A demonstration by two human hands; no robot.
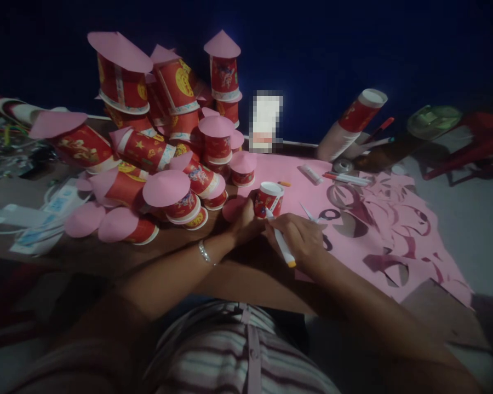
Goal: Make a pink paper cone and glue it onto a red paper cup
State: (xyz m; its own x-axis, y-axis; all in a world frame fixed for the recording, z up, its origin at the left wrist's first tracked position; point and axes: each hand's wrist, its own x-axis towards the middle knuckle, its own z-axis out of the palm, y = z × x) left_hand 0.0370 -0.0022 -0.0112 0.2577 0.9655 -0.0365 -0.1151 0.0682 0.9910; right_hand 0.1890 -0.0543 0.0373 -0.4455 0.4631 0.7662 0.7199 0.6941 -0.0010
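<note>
Cup (267, 203) is being gripped upright over the worktop (234, 279) by the fingers of the left hand (244, 223); a smooth pen (282, 244) is being pinched by the right hand (298, 232). Lightness and easy denting are being suggested by its papery, round wall; gentle holding near the rim is being advised.

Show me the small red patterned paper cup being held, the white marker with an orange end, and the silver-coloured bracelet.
Red patterned paper cup (266, 199), head view: on its outer side wall.
White marker with an orange end (283, 246), head view: on its barrel.
Silver-coloured bracelet (204, 252), head view: on its band.
</note>
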